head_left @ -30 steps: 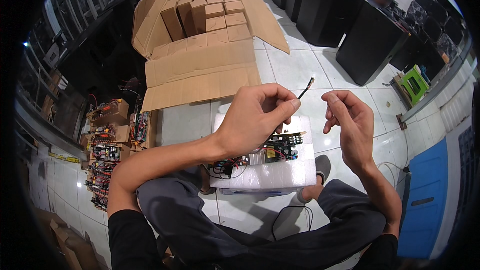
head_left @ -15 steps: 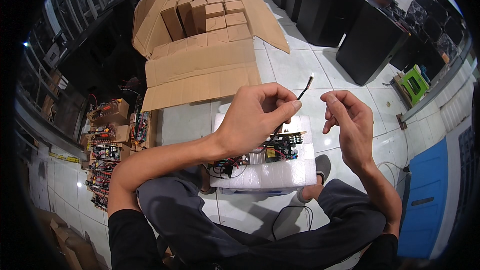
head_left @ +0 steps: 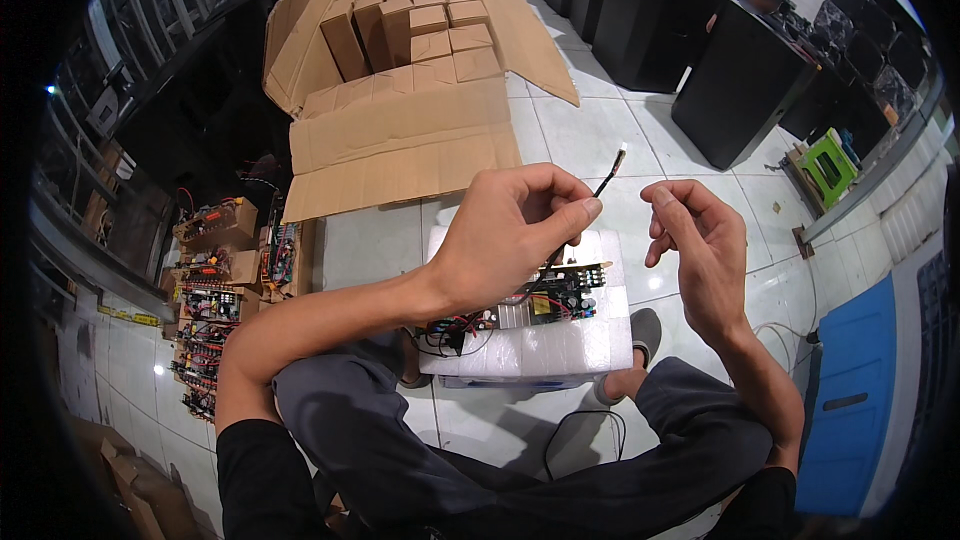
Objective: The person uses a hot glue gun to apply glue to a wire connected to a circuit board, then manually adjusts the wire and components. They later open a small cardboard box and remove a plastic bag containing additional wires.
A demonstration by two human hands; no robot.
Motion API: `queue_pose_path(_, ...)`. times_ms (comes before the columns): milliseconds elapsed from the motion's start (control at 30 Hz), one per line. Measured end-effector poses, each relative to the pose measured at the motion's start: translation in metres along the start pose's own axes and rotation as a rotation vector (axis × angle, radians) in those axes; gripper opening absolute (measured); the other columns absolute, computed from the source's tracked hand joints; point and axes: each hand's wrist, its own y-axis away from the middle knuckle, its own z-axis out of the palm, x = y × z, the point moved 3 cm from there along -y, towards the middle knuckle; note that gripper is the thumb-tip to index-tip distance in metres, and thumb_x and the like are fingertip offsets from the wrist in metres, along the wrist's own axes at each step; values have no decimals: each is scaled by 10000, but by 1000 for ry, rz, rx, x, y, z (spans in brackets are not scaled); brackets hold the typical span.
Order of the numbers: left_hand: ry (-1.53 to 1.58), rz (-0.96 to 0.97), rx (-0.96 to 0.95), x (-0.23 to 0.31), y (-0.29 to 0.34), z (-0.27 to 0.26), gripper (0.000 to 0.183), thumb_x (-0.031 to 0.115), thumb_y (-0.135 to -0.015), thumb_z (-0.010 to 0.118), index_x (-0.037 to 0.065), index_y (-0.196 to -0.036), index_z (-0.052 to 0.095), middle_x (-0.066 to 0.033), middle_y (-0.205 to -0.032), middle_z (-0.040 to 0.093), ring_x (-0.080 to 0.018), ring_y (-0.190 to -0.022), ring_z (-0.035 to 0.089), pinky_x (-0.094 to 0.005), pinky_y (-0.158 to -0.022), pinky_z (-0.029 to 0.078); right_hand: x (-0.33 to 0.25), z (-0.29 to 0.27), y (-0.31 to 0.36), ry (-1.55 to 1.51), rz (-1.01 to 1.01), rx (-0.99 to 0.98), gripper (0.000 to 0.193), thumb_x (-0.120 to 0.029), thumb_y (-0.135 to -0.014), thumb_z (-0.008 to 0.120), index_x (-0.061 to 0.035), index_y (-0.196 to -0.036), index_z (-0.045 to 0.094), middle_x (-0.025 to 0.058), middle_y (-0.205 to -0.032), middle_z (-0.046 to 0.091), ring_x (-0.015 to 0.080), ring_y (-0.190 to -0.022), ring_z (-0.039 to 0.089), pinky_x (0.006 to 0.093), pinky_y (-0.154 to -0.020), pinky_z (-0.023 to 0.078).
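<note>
Cable [head_left: 606,183], pinched by the left hand [head_left: 525,215], has turned slightly, leaving its apparent white connector [head_left: 623,149] exposed past the foam block [head_left: 560,352]'s far edge; right hand [head_left: 700,240] half-curled, empty.

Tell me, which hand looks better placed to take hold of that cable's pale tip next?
Probably the right hand: it looks empty and hovers near the pale tip, while the left hand pinches the black cable below that tip.

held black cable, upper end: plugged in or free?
Free. The black cable sticks up past the left hand, its pale tip in no socket.
</note>
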Motion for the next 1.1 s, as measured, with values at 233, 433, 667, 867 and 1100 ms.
queue_pose_path(233, -22, -1, 0, 2, 1, -1, 217, 146, -924, 641, -66, -958, 668, -39, -740, 640, -65, -669, 567, -223, -602, 456, 0, 0, 0, -1, -5, -6, 278, -191, -956, 593, 76, -1014, 647, 39, -776, 567, 69, -664, 503, 214, -532, 461)
queue_pose_path(433, 4, 5, 5, 0, 0, -1, 189, 155, -913, 659, -29, -955, 658, -7, -729, 612, -46, -617, 547, -200, -555, 427, 0, 1, 0, -2, -5, -9, 271, -176, -959, 585, 82, -1022, 642, 46, -800, 585, 68, -682, 507, 214, -534, 462)
queue_pose_path(667, 9, 8, -1, -1, 0, -1, 183, 149, -915, 655, -29, -955, 655, -9, -731, 610, -50, -616, 545, -205, -557, 434, 0, 1, 0, 2, 4, -13, 268, -171, -959, 583, 81, -1032, 640, 44, -802, 587, 67, -682, 505, 213, -536, 461)
queue_pose_path(867, 9, 7, -3, -2, -1, -1, 170, 139, -919, 651, -27, -955, 654, -8, -731, 606, -52, -620, 544, -208, -560, 437, 0, 0, 0, 7, 1, -12, 266, -170, -959, 583, 80, -1027, 641, 41, -796, 583, 67, -679, 504, 215, -534, 462)
queue_pose_path(1100, 5, 3, 0, -2, 0, -1, 170, 140, -919, 651, -27, -952, 655, -9, -732, 606, -53, -623, 545, -210, -566, 441, 0, 1, 0, -3, 4, -12, 261, -170, -957, 586, 76, -1024, 643, 40, -793, 580, 68, -681, 504, 213, -532, 463)
